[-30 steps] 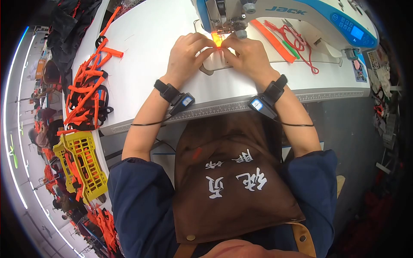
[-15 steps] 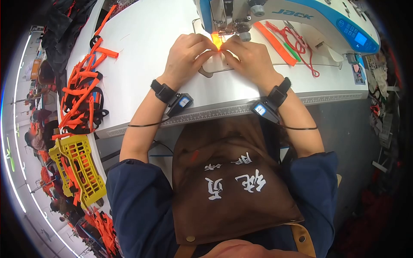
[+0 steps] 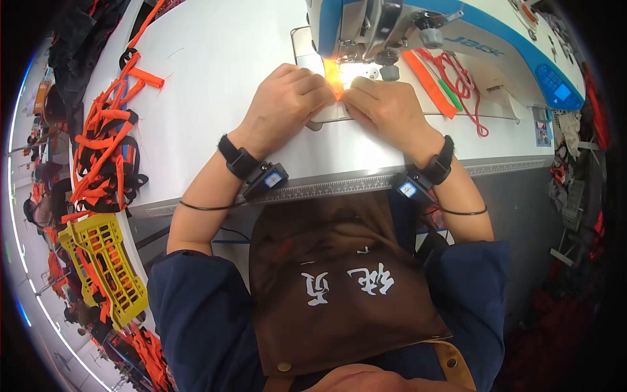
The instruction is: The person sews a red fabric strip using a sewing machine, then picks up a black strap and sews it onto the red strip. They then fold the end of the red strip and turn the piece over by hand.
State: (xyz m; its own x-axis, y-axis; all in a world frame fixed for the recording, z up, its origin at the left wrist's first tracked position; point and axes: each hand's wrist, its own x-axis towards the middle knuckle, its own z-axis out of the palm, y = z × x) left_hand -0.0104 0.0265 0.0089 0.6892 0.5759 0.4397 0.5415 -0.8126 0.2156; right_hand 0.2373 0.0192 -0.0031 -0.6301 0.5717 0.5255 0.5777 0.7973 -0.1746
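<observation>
Under the needle area of the white and blue sewing machine (image 3: 437, 23) lies a bright orange fabric strip (image 3: 334, 78), lit by the machine lamp. My left hand (image 3: 287, 101) pinches the strip's near end from the left, fingers curled. From the right, my right hand (image 3: 386, 110) closes on the same end, its knuckles almost meeting the left hand. The fingertips and the exact grip are partly hidden. To the right of my right hand lie a flat orange strip (image 3: 431, 85), a green piece (image 3: 450, 95) and a red cord (image 3: 480, 108).
A tangled pile of orange and black straps (image 3: 108, 144) covers the table's left side. Below it stands a yellow plastic basket (image 3: 114, 268) holding orange pieces. A ruler strip (image 3: 326, 186) runs along the table's front edge. People sit in the far left background.
Both hands have drawn slightly toward me, and a longer piece of the orange strip shows between them and the needle area. The whole view has also shifted a little.
</observation>
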